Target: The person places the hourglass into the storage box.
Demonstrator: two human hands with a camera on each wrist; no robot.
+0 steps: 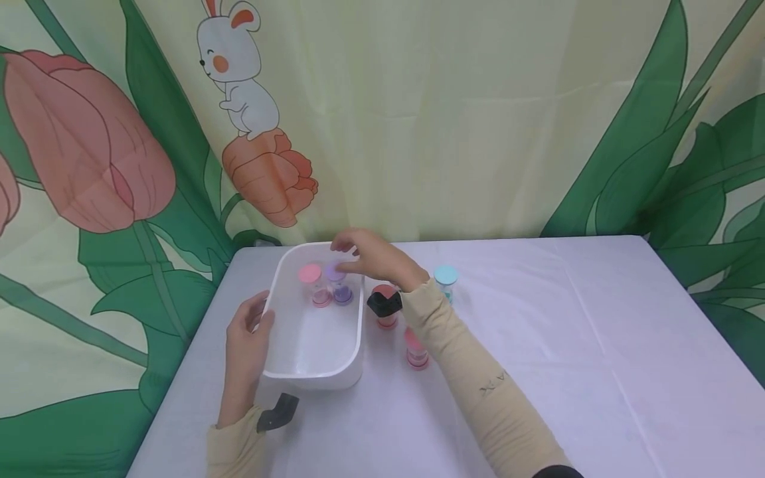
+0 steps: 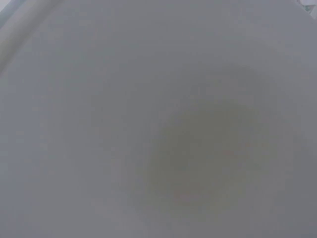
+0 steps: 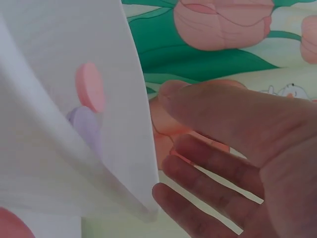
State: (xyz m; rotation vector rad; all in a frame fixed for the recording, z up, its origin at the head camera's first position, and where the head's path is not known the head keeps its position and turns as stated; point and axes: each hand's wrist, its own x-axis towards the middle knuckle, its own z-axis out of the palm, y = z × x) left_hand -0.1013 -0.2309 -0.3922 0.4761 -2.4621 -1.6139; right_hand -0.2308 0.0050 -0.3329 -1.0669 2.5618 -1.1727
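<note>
A deep white plastic bin (image 1: 313,358) stands on the table. Inside it, near the far end, are a small clear jar with a pink lid (image 1: 310,273) and one with a purple lid (image 1: 343,295), side by side. My left hand (image 1: 248,335) rests at the bin's left side, fingertips and thumb right at the rim. Over the far right corner of the bin is my right hand (image 1: 378,255), its fingers loosely bent with nothing between them. In the right wrist view, its fingertips are beside the bin's wall (image 3: 131,114), and the purple lid (image 3: 85,126) shows inside.
To the right of the bin stand two more pink-lidded jars (image 1: 416,355), one partly behind the right wrist's black camera mount (image 1: 384,304). A blue-lidded jar (image 1: 445,275) is farther back, partly hidden by the right sleeve. A printed curtain (image 1: 466,133) hangs behind the white-covered table (image 1: 574,372).
</note>
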